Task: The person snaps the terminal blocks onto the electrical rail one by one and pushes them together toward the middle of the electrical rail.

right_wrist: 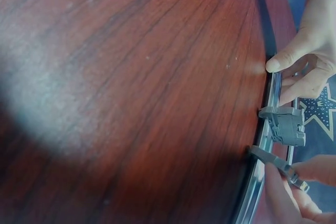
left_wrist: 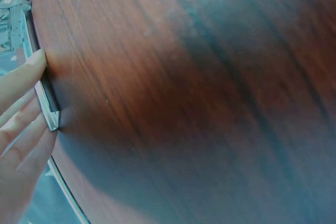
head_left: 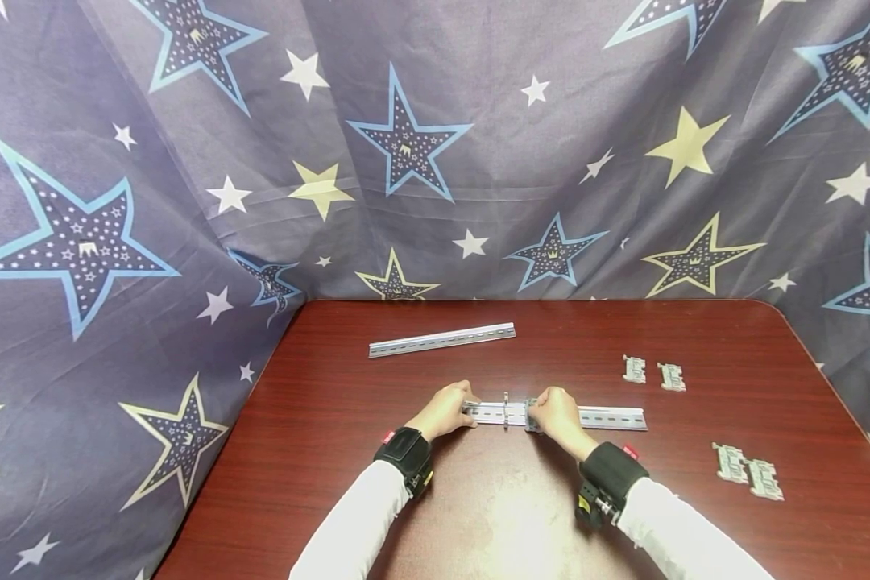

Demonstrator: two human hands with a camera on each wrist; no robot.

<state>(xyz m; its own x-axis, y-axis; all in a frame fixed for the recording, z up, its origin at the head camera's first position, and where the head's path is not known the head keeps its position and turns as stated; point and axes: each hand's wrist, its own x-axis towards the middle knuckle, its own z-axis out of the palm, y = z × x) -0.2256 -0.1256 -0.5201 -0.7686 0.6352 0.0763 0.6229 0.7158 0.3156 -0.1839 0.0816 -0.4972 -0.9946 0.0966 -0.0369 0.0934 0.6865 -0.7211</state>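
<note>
A slotted metal DIN rail lies lengthwise on the table in front of the person. The left hand grips its left end, thumb on the near edge and fingers at the far side, as the left wrist view also shows. Between the hands, a grey terminal block stands upright across the rail. Just right of it, the right hand pinches a second, thin grey terminal block between thumb and fingers. In the right wrist view this piece sits tilted against the rail's near edge; whether it is latched cannot be seen.
Another DIN rail lies farther back on the dark red table. Pale terminal blocks lie flat at the right: a back pair, including one block, and a nearer pair, including another. A star-patterned curtain hangs behind.
</note>
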